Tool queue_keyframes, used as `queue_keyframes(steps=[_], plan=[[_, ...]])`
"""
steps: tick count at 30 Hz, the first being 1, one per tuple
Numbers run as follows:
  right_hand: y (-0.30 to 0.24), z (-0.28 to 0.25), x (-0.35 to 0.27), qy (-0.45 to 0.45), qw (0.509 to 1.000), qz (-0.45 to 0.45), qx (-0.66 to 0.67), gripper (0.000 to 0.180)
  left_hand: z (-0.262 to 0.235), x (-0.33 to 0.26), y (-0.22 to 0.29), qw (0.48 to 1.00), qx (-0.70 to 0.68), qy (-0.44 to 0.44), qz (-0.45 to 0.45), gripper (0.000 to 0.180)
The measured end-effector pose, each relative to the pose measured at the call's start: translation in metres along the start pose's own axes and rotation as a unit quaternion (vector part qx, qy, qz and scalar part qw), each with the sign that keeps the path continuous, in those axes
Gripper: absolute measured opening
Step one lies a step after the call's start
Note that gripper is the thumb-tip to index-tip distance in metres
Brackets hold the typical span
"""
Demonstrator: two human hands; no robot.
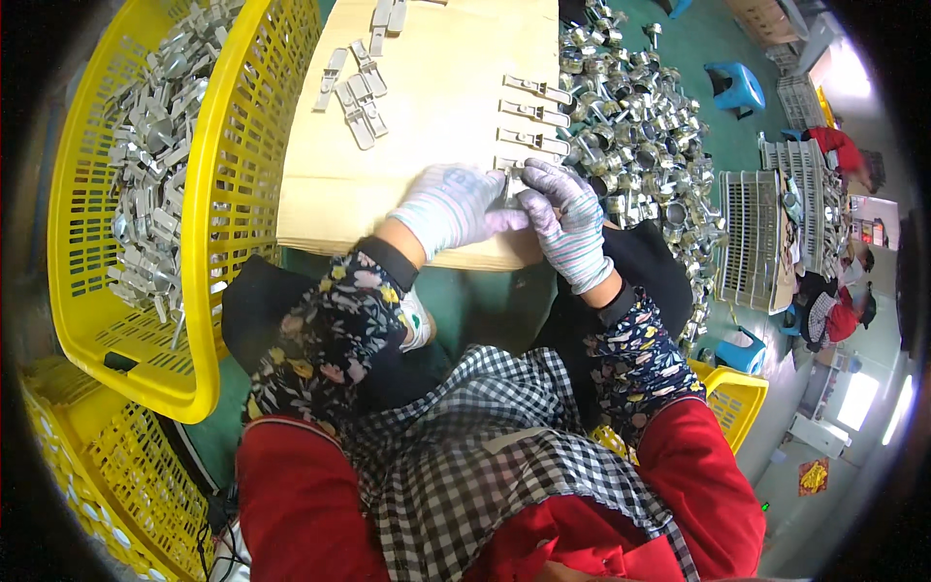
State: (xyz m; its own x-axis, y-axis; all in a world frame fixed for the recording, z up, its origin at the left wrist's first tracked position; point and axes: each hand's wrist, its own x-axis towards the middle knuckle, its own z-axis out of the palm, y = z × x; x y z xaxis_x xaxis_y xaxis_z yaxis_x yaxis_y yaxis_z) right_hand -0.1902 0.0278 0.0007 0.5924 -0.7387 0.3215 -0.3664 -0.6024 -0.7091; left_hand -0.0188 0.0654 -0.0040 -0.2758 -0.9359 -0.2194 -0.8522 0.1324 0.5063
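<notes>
1. A small metal clip is pinched between the gloved left hand and right hand, fingers closed upon it.
2. It is held over the tan cardboard sheet, beside a yellow basket.

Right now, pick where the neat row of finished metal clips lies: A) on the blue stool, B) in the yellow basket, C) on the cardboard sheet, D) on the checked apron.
C: the row of clips lies flat on the cardboard, just above both gloved hands.
</notes>
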Motion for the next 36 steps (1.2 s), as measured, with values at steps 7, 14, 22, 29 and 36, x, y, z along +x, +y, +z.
queue_keyframes(steps=[7,14,22,29,36], plan=[[-0.022,-0.022,0.025,-0.098,0.944,-0.106,-0.298,0.072,-0.023,0.030,-0.018,0.991,-0.084,-0.083,0.061,0.048],[-0.015,-0.026,0.050,-0.201,0.930,-0.011,-0.307,0.062,-0.017,0.026,-0.013,0.999,-0.012,-0.030,0.014,0.052],[-0.018,-0.029,0.086,-0.314,0.896,0.046,-0.311,0.069,-0.029,0.039,-0.017,0.999,-0.004,-0.053,0.000,0.046],[-0.013,-0.030,0.113,-0.358,0.881,0.127,-0.282,0.056,-0.040,0.057,-0.030,0.989,-0.062,-0.135,-0.024,0.039],[0.020,-0.043,0.127,-0.406,0.882,0.185,-0.152,0.072,-0.044,0.054,-0.016,1.000,-0.008,-0.014,0.006,0.048]])
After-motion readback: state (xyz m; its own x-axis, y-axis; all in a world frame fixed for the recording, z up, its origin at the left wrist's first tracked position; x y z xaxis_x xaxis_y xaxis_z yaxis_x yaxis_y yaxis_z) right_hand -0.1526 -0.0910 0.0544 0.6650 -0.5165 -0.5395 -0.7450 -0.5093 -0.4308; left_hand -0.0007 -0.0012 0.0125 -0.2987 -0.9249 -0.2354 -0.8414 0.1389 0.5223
